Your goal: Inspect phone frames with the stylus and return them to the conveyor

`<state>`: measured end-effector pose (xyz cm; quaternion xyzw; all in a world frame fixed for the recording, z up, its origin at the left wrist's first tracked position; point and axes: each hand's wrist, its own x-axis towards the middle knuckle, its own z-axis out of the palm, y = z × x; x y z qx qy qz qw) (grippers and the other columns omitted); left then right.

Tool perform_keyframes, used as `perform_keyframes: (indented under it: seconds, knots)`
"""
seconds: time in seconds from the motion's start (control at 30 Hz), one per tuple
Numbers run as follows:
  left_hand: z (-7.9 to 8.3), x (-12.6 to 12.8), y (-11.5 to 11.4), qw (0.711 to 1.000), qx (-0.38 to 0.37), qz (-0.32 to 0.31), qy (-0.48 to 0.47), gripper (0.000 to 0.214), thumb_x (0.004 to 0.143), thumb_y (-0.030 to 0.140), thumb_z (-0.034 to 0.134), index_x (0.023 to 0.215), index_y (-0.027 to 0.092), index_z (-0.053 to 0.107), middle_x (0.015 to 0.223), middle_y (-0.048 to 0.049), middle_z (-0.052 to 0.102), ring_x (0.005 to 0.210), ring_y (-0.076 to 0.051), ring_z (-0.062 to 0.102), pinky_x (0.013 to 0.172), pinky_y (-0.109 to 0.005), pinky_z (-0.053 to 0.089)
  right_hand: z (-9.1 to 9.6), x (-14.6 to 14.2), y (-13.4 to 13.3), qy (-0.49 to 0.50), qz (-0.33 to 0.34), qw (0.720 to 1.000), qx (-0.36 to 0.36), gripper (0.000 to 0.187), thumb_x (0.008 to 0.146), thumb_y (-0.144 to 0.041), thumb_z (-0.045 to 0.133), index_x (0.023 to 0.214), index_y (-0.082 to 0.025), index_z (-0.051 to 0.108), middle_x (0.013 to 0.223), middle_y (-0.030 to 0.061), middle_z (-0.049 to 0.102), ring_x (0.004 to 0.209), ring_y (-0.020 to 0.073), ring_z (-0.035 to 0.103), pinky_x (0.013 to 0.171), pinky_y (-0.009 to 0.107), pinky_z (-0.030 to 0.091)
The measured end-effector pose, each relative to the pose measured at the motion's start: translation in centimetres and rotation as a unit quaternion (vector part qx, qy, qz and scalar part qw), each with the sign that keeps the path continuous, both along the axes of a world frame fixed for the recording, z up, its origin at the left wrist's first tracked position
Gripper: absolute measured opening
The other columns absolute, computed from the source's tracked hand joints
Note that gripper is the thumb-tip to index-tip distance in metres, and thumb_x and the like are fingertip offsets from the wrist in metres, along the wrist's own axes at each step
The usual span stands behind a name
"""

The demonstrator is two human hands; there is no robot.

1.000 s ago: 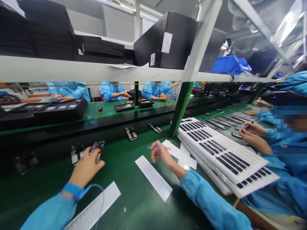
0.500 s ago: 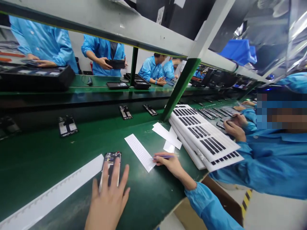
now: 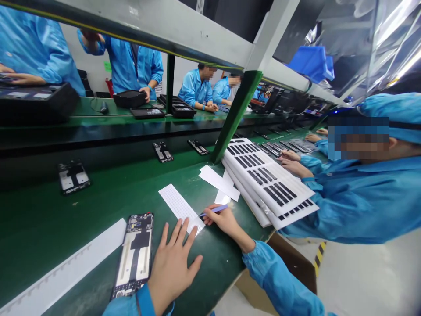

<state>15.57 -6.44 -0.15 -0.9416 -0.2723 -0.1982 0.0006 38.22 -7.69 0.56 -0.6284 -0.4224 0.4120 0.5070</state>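
My left hand (image 3: 173,267) lies flat on the green table with its fingers spread, just right of an opened phone frame (image 3: 134,254) that rests near the front edge. It holds nothing. My right hand (image 3: 222,219) is closed on purple tweezers (image 3: 213,210), whose tip touches the near end of a white dotted sticker strip (image 3: 179,206). A long white backing strip (image 3: 62,274) lies to the left of the phone frame.
White trays of black strips (image 3: 269,184) are stacked at the right, beside a co-worker in blue (image 3: 355,202). Loose white papers (image 3: 219,181) lie by a green post (image 3: 235,116). More phone frames (image 3: 73,176) sit on the black belt. People work across the line.
My left hand has slid off the phone frame to its right and now lies flat. My right hand's tweezers have come down onto the sticker strip. The view has shifted slightly.
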Motion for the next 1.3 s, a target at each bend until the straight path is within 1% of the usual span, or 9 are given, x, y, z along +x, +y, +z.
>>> perform_keyframes:
  seconds: [0.23, 0.53, 0.7, 0.9, 1.0, 1.1, 1.17, 1.23, 1.3]
  knots:
    - [0.0, 0.0, 0.0, 1.000, -0.008, -0.007, 0.004, 0.064, 0.088, 0.050, 0.051, 0.146, 0.025, 0.040, 0.154, -0.0105, 0.034, 0.140, -0.033, 0.033, 0.114, -0.058, 0.021, 0.1, 0.2, -0.1, -0.011, 0.017, 1.000, 0.003, 0.037, 0.076, -0.053, 0.072, 0.077, -0.016, 0.071, 0.064, 0.0047, 0.071, 0.054, 0.0164, 0.066, 0.053, 0.027, 0.055]
    - [0.2, 0.2, 0.0, 0.999, -0.030, -0.005, 0.018, 0.060, 0.089, 0.046, 0.049, 0.145, 0.026, 0.041, 0.155, -0.0098, 0.031, 0.142, -0.033, 0.030, 0.115, -0.060, 0.018, 0.3, 0.3, 0.0, 0.004, 0.044, 0.999, -0.009, 0.036, 0.074, -0.052, 0.074, 0.079, -0.016, 0.072, 0.068, 0.0053, 0.073, 0.057, 0.0161, 0.067, 0.055, 0.026, 0.055]
    - [0.3, 0.1, 0.0, 0.999, -0.034, -0.009, 0.004, 0.060, 0.088, 0.047, 0.050, 0.144, 0.026, 0.043, 0.154, -0.0099, 0.033, 0.140, -0.034, 0.033, 0.114, -0.060, 0.021, 1.0, 0.1, 0.1, 0.023, 0.034, 0.999, -0.011, 0.040, 0.069, -0.055, 0.076, 0.077, -0.016, 0.072, 0.067, 0.0054, 0.073, 0.056, 0.0167, 0.067, 0.055, 0.027, 0.056]
    - [-0.2, 0.4, 0.2, 0.999, -0.034, -0.007, 0.005, 0.060, 0.087, 0.046, 0.051, 0.143, 0.025, 0.044, 0.153, -0.0112, 0.035, 0.140, -0.034, 0.034, 0.114, -0.061, 0.021, 1.2, 0.4, -0.2, 0.064, 0.018, 0.998, -0.005, 0.039, 0.068, -0.051, 0.079, 0.077, -0.014, 0.072, 0.068, 0.0067, 0.073, 0.059, 0.0186, 0.070, 0.057, 0.028, 0.057]
    - [1.1, 0.3, -0.5, 1.000, -0.019, 0.002, 0.009, 0.061, 0.089, 0.045, 0.050, 0.144, 0.022, 0.042, 0.154, -0.0126, 0.033, 0.141, -0.033, 0.032, 0.114, -0.058, 0.022, 1.2, 0.2, -0.4, 0.085, -0.008, 0.996, 0.001, 0.040, 0.067, -0.052, 0.080, 0.078, -0.014, 0.072, 0.070, 0.0080, 0.074, 0.059, 0.0194, 0.070, 0.055, 0.028, 0.057]
    - [3.5, -1.5, -2.4, 0.999, 0.035, -0.023, 0.000, 0.062, 0.091, 0.050, 0.047, 0.144, 0.020, 0.041, 0.154, -0.0125, 0.032, 0.142, -0.030, 0.030, 0.117, -0.052, 0.017, 1.4, -1.9, 0.0, 0.107, -0.079, 0.991, 0.025, 0.041, 0.066, -0.052, 0.081, 0.078, -0.014, 0.071, 0.069, 0.0081, 0.073, 0.057, 0.0189, 0.069, 0.052, 0.027, 0.056]
    - [4.7, -3.8, -3.7, 0.993, 0.086, -0.080, -0.014, 0.054, 0.091, 0.048, 0.046, 0.139, 0.023, 0.049, 0.151, -0.0086, 0.041, 0.142, -0.027, 0.030, 0.119, -0.051, 0.008, 1.9, -4.5, 0.8, 0.120, -0.097, 0.987, 0.037, 0.041, 0.066, -0.052, 0.081, 0.077, -0.014, 0.070, 0.068, 0.0081, 0.073, 0.057, 0.0187, 0.069, 0.052, 0.027, 0.056]
    - [4.9, -6.8, -4.0, 0.986, 0.119, -0.107, -0.049, 0.040, 0.091, 0.041, 0.048, 0.126, 0.026, 0.060, 0.140, -0.0046, 0.054, 0.140, -0.024, 0.035, 0.120, -0.051, 0.005, 2.4, -8.0, 2.0, 0.135, -0.061, 0.988, 0.039, 0.041, 0.067, -0.052, 0.080, 0.078, -0.014, 0.069, 0.068, 0.0081, 0.073, 0.058, 0.0193, 0.069, 0.052, 0.027, 0.056]
    - [4.2, -9.8, -2.8, 0.990, 0.103, -0.063, -0.073, 0.031, 0.090, 0.033, 0.050, 0.117, 0.025, 0.064, 0.130, -0.0048, 0.062, 0.134, -0.022, 0.043, 0.120, -0.050, 0.007, 2.9, -11.7, 3.5, 0.147, -0.003, 0.988, 0.042, 0.042, 0.068, -0.053, 0.079, 0.078, -0.013, 0.069, 0.066, 0.0077, 0.072, 0.058, 0.0191, 0.069, 0.051, 0.027, 0.056]
